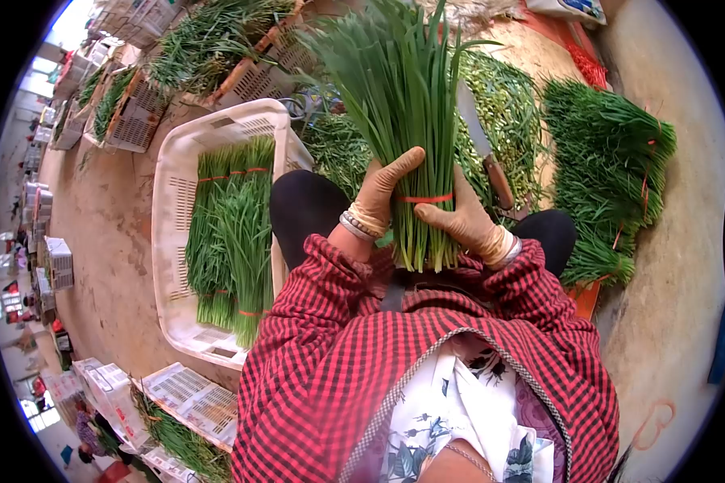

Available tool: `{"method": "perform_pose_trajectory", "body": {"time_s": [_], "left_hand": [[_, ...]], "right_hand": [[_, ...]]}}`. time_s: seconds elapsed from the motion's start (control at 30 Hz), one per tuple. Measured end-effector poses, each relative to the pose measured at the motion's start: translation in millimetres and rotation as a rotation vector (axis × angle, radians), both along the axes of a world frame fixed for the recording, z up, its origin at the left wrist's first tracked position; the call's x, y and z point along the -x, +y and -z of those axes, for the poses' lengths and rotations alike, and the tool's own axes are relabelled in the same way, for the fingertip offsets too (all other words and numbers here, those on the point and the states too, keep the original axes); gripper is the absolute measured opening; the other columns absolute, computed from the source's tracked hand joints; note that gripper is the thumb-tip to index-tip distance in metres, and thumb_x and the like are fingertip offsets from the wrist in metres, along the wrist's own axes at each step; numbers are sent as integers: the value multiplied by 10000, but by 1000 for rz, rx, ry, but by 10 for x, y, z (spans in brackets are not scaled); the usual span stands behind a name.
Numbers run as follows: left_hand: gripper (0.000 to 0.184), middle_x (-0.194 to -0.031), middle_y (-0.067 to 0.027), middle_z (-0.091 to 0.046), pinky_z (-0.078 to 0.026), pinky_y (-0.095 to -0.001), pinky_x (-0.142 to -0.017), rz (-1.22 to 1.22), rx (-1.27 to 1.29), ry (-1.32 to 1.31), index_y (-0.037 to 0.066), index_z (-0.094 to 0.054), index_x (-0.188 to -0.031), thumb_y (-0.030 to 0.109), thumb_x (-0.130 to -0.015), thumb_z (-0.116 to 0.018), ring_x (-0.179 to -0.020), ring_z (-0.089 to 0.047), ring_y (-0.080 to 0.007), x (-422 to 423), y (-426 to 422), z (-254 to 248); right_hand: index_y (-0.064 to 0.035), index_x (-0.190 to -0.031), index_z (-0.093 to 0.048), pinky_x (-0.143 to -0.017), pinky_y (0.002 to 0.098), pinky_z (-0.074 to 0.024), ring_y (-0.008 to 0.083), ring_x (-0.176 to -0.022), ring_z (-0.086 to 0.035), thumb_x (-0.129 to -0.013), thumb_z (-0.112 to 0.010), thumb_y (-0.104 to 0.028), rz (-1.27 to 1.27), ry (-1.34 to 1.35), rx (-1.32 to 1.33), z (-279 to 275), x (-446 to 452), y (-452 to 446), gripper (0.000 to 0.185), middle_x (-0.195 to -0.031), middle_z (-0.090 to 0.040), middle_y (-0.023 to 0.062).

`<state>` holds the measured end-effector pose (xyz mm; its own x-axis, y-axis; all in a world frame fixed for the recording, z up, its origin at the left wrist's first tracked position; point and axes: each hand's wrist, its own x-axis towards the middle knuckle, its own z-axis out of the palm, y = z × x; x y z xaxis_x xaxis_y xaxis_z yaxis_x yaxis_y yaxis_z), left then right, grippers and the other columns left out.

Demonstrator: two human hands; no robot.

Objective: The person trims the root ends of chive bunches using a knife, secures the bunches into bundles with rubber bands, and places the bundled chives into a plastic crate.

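Upright between my gloved hands is a bunch of green garlic chives (415, 105), its cut pale ends pointing toward me. A red band (425, 198) circles it near the bottom. My left hand (385, 187) wraps its left side, thumb laid across the stems. On the right side my right hand (466, 219) grips it, the thumb tip close to the band; its other fingers are partly hidden behind the stems. A knife (485, 145) with a wooden handle lies just beyond my right hand, on loose leaf scraps (507, 105).
Left of my knee stands a white plastic crate (169, 241) holding several banded bunches (234, 217). More banded bunches (600, 161) are piled on the right. Further crates (137, 113) of greens stand at the upper left, and others (189, 398) at the lower left.
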<state>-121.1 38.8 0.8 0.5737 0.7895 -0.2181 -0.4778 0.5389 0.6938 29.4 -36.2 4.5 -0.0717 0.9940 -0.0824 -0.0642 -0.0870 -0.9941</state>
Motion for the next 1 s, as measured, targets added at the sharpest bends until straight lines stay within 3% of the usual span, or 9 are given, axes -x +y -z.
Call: {"method": "perform_pose_trajectory", "body": {"time_s": [0.1,0.2,0.37,0.5,0.67,0.7,0.83,0.87,1.0], "left_hand": [[469,-1112,-82,-645,-520,-299,-842,-96,-134,-5,23,-564,-1232,140,-813,-739,-960,-631,-170,119,59,-331],[491,-1125,-88,-639,-510,-292,-859,-80,-249,54,11,-566,-1219,87,-776,-765,-988,-618,-158,365,188,-707],[684,-1108,-85,-653,-506,-333,-886,-291,-1074,596,28,-496,-1305,143,-714,-821,-1015,-625,-211,990,340,-1126],[646,-1080,-88,-619,-497,-394,-811,-455,-1803,1483,140,-538,-1276,128,-675,-775,-962,-611,-291,1615,319,-1184],[610,-1041,-98,-618,-492,-415,-797,-427,-1765,1664,122,-551,-1233,81,-656,-744,-945,-607,-308,2179,-82,-733],[600,-1036,-111,-617,-494,-422,-783,-421,-1734,1643,118,-552,-1228,82,-660,-741,-937,-607,-321,2231,-158,-613],[618,-1058,-117,-611,-488,-430,-787,-395,-1610,1693,120,-544,-1245,125,-663,-753,-944,-599,-327,2284,-441,-244],[621,-1080,-108,-604,-481,-431,-807,-463,-1590,1707,127,-542,-1251,143,-667,-754,-967,-591,-318,2275,-481,-166],[623,-1143,-109,-590,-464,-430,-862,-545,-1534,1731,135,-535,-1275,164,-689,-742,-1028,-575,-313,2178,-620,-8]], "right_hand": [[-6,-1441,-261,-1042,335,-375,186,-1217,-460,-785,-778,-153,-53,39,-120,-171,129,57,849,-1331,-470,93],[2,-1429,-291,-1052,350,-371,218,-1255,-445,-794,-780,-248,-177,19,-69,-572,117,273,840,-1361,-460,124],[13,-1314,-493,-971,323,-450,207,-1112,-564,-894,-679,-266,-169,332,-239,-783,61,678,538,-1208,-601,98],[14,-1268,-540,-918,308,-477,192,-1041,-592,-921,-638,-256,-299,559,77,-547,-80,658,450,-1164,-625,87],[-16,-1218,-598,-779,301,-509,150,-902,-602,-980,-542,-267,-278,107,-32,114,39,759,350,-1054,-663,67],[-26,-1215,-606,-779,295,-504,141,-900,-596,-982,-539,-277,-230,254,212,138,129,765,349,-1045,-664,62],[-24,-1189,-630,-787,291,-496,134,-902,-611,-942,-612,-282,-228,61,215,-207,263,751,358,-1040,-678,58],[-43,-1179,-645,-811,294,-499,136,-931,-622,-922,-648,-266,-129,293,332,-276,268,678,341,-1034,-689,63],[-66,-1157,-661,-848,293,-502,133,-968,-633,-924,-641,-263,-103,44,-32,-193,-102,934,306,-1038,-698,33]]}}
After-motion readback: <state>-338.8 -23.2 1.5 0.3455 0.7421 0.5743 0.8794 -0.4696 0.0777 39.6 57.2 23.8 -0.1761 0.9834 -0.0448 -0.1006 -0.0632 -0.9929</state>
